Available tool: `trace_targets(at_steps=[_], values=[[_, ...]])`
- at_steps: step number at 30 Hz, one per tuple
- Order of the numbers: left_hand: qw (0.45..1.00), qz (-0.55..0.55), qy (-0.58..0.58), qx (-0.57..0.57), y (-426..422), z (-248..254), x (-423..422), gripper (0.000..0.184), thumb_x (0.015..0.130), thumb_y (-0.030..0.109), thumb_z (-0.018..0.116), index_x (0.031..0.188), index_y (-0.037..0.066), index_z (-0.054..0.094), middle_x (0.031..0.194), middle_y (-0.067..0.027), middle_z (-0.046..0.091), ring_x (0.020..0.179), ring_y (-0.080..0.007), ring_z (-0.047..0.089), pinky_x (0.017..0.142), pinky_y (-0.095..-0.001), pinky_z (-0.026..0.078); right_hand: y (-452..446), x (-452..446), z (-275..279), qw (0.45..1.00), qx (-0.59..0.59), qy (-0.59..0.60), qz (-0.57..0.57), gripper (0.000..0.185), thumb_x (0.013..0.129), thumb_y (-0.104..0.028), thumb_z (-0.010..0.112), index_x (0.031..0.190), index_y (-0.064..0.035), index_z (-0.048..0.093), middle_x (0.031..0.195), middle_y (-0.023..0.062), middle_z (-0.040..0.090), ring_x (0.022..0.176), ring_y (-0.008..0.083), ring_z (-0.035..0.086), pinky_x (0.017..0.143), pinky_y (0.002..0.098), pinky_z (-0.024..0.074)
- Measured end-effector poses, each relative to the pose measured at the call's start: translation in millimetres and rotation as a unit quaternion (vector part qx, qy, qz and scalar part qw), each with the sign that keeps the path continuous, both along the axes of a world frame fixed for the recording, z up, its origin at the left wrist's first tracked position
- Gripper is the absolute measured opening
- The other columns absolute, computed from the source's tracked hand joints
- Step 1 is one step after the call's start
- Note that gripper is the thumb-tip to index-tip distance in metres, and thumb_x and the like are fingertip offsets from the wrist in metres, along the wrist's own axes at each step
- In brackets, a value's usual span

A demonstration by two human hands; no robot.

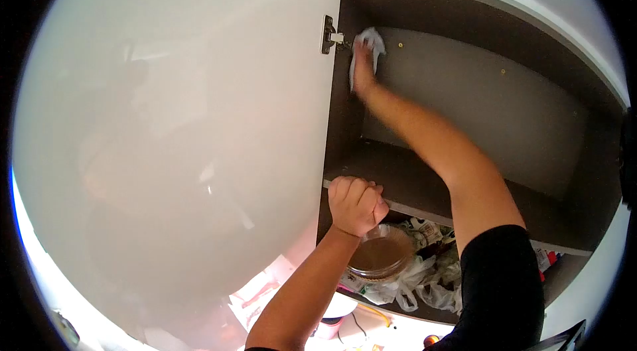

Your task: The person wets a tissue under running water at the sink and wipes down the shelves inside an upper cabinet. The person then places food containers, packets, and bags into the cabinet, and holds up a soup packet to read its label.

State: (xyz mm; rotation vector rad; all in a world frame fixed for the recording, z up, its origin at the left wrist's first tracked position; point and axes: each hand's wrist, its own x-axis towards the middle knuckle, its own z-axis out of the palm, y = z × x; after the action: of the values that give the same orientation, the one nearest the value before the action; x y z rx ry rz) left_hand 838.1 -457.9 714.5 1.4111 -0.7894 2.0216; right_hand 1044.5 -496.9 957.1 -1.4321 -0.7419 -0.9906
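Nearest is a black sleeve (504, 284) on the right arm, in front of the shelf (408, 166) and its lower space. The white door (186, 119) stands open to the left of the shelf.

The left hand (358, 204) is at the left part of the shelf's front edge, its fingers curled together in a fist, back of the hand toward the view; whether anything sits inside the palm cannot be told.

Below the shelf, near that hand, are a round container (381, 255) and crumpled clear plastic bags (434, 291); a red item (545, 262) shows under the shelf's right end.

Well above the shelf's left end, the right hand (364, 62) holds a whitish cloth (373, 39) against the cabinet's left side wall (345, 112). Its fingers point upward over the cloth, touching it; blur hides how far apart they are and whether they grip or only press. A metal hinge (328, 35) is just beside the cloth, on the door. Farthest, behind and above the shelf, is the grey-brown back panel (478, 105), with small yellow dots (400, 45).
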Motion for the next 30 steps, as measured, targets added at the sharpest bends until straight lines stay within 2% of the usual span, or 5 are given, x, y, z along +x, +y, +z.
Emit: trace_targets(at_steps=[3, 8, 17, 24, 30], values=[[1.0, 0.004, -0.026, -0.005, -1, 3, 2, 0.005, 0.074, 0.016, 0.062, 0.075, 0.012, 0.064, 0.078, -0.0046, 0.059, 0.072, -0.0267, 0.055, 0.07, -0.0412, 0.04, -4, -11, 34, 0.998, -0.016, 0.035, -0.047, 0.08, 0.104, -0.053, 0.041, 0.16, -0.0013, 0.017, 0.169, 0.0214, 0.004, 0.156, 0.0364, 0.007, 0.125, 0.0449, 0.0114], [1.0, 0.001, -0.005, 0.004, -5, -2, -2, 0.007, 0.076, 0.017, 0.059, 0.076, 0.012, 0.063, 0.078, -0.0061, 0.059, 0.073, -0.0275, 0.056, 0.071, -0.042, 0.039, -15, -27, -99, 0.978, -0.055, 0.2, 0.012, 0.093, 0.1, -0.069, 0.032, 0.162, -0.0101, -0.004, 0.169, 0.0178, -0.005, 0.156, 0.0329, -0.006, 0.126, 0.0461, 0.001], [0.999, 0.025, 0.01, 0.039, -1, -3, 0, 0.008, 0.074, 0.016, 0.062, 0.08, 0.012, 0.064, 0.081, -0.0056, 0.059, 0.075, -0.0285, 0.057, 0.07, -0.0434, 0.042, -139, -62, -140, 0.664, -0.666, 0.324, -0.102, 0.103, 0.09, -0.085, 0.026, 0.162, -0.0113, 0.018, 0.17, 0.0144, 0.002, 0.157, 0.0303, -0.004, 0.126, 0.0458, 0.0017], [0.997, 0.041, 0.013, 0.064, -1, 2, -11, 0.018, 0.09, 0.019, 0.053, 0.082, 0.009, 0.064, 0.084, -0.0105, 0.062, 0.079, -0.0318, 0.058, 0.073, -0.0452, 0.042, -418, -279, -124, 0.652, -0.491, 0.545, -0.191, 0.107, 0.091, -0.083, 0.035, 0.163, -0.0098, 0.005, 0.17, 0.0134, -0.004, 0.157, 0.0322, 0.0, 0.125, 0.0486, 0.0076], [0.997, 0.059, 0.015, 0.041, -8, -1, -2, 0.013, 0.086, 0.018, 0.053, 0.084, 0.012, 0.065, 0.086, -0.0057, 0.063, 0.079, -0.0277, 0.057, 0.077, -0.0412, 0.043, -581, -419, -135, 0.583, -0.297, 0.615, -0.441, 0.086, 0.1, -0.06, 0.044, 0.161, -0.0053, 0.019, 0.168, 0.0135, 0.019, 0.152, 0.027, 0.023, 0.123, 0.04, 0.0173]])
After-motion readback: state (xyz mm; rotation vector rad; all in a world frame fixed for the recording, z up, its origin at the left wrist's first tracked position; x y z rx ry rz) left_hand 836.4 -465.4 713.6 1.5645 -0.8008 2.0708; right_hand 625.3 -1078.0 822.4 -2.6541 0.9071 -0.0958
